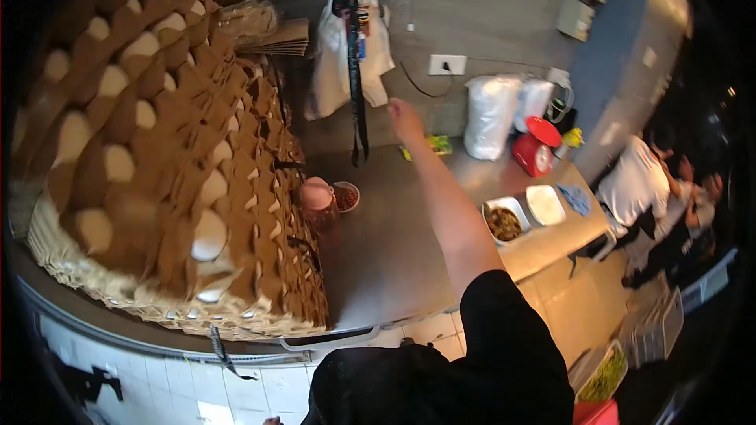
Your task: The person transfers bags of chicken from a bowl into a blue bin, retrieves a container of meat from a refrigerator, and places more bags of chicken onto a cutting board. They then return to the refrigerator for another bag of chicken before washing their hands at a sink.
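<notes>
White plastic bag [331,63] hangs long axis downward on the wall [488,0], just up and left of the raised right hand [404,121], the nearer one, its fingers seemingly curled, though I cannot tell whether they grip anything, nor the left hand's [272,421] state

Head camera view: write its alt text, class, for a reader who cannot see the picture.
A person's bare right hand is stretched out over a shiny metal counter, near a hanging white plastic bag. Brown cardboard trays of pale eggs are piled high at left; a red round scale stands at the counter's far right.
</notes>
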{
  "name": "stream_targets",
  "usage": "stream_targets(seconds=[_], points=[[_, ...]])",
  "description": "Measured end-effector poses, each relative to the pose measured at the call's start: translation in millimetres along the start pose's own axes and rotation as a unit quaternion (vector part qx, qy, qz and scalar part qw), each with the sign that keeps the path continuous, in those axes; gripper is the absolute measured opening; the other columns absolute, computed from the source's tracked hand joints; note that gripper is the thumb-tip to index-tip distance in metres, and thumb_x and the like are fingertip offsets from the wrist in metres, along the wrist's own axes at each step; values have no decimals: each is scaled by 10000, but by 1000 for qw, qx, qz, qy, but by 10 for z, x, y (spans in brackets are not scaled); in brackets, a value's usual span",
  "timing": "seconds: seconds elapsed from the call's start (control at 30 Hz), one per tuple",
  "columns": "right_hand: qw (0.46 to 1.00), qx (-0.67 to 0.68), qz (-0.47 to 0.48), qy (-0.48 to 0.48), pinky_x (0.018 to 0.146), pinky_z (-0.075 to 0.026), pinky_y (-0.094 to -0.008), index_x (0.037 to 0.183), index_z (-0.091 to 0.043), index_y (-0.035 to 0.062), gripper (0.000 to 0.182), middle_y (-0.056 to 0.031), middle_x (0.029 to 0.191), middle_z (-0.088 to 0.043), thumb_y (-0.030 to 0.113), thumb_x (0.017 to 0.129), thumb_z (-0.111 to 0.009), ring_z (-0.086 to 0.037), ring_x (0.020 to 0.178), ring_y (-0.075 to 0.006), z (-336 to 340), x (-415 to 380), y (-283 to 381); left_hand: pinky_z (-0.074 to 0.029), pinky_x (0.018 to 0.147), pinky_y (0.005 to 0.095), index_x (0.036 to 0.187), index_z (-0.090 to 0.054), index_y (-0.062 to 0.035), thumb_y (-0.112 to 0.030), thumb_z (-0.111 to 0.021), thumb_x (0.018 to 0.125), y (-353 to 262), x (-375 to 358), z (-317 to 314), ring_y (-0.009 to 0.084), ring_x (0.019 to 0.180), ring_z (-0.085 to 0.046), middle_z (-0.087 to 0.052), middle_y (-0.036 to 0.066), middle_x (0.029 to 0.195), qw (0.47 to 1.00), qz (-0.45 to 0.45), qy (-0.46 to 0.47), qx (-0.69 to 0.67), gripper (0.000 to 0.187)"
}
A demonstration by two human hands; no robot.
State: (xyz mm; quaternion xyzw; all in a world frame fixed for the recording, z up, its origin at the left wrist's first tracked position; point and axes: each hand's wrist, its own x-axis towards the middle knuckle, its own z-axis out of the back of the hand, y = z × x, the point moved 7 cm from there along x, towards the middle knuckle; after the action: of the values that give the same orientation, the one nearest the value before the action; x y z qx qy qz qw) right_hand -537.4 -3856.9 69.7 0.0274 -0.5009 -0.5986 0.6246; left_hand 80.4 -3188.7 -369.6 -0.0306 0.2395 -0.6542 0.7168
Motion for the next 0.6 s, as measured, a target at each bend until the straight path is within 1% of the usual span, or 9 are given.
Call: stream_targets(seconds=[0.07,0.13,0.17,0.23,0.33,0.47,0.53,0.57,0.6], points=[[1000,2,-4,13,792,-486,-384,1160,-569,85,308,-151,988,-647,173,865,-561,-625,908,-300,-239,355,-92,-507,595,461,937,-614,-64,-304,-565,858,-337,-342,-184,317,671,-639,-650,172,844,996,73,-4,-51,258],[986,-58,93,-129,796,-480,-382,1129,-589,78,291,-157,958,-653,161,852,-560,-621,927,-278,-259,556,-73,-506,577,449,951,-604,-60,-299,-565,860,-650,-598,-347,310,664,-640,-647,167,842,986,137,-9,-99,259],[987,-48,97,-117,796,-480,-382,1129,-589,78,291,-157,958,-653,161,852,-560,-621,927,-278,-282,604,-49,-505,568,444,958,-599,-58,-296,-565,861,-840,-696,-387,307,661,-640,-645,165,842,978,167,-11,-121,259],[999,29,-6,17,750,-482,-367,1039,-613,54,242,-145,909,-663,182,835,-592,-633,874,-274,-339,688,-79,-503,550,432,973,-589,-54,-290,-564,863,-1179,-857,-470,300,654,-641,-642,160,840,961,220,-14,-165,262],[996,88,6,14,675,-479,-333,953,-613,37,216,-121,843,-666,193,806,-642,-637,759,-230,-504,772,-255,-501,523,415,994,-575,-47,-281,-564,866,-1589,-952,-701,290,644,-642,-638,153,838,929,287,-26,-233,267],[989,140,6,47,629,-476,-325,931,-620,36,257,-103,794,-657,252,800,-669,-623,703,-208,-384,644,-194,-498,487,391,1023,-555,-39,-269,-563,870,-1894,-881,-907,276,631,-644,-632,144,834,879,355,-49,-313,276],[979,192,42,55,565,-452,-298,887,-621,32,254,-73,704,-617,266,806,-679,-554,598,-142,-323,541,-145,-496,469,380,1037,-545,-35,-264,-562,873,-2013,-788,-934,269,624,-645,-629,139,833,852,383,-61,-351,282],[978,195,46,56,565,-452,-298,887,-621,32,254,-73,704,-617,266,806,-679,-554,598,-142,-317,493,-138,-495,460,374,1044,-541,-33,-261,-562,874,-2076,-736,-939,266,620,-645,-627,137,832,838,396,-65,-370,285],[961,268,26,57,548,-441,-298,869,-620,30,249,-60,685,-605,267,814,-674,-529,577,-131,-314,438,-168,-494,451,368,1051,-536,-31,-258,-562,875,-2146,-696,-954,262,617,-645,-626,134,831,822,409,-68,-389,289]])
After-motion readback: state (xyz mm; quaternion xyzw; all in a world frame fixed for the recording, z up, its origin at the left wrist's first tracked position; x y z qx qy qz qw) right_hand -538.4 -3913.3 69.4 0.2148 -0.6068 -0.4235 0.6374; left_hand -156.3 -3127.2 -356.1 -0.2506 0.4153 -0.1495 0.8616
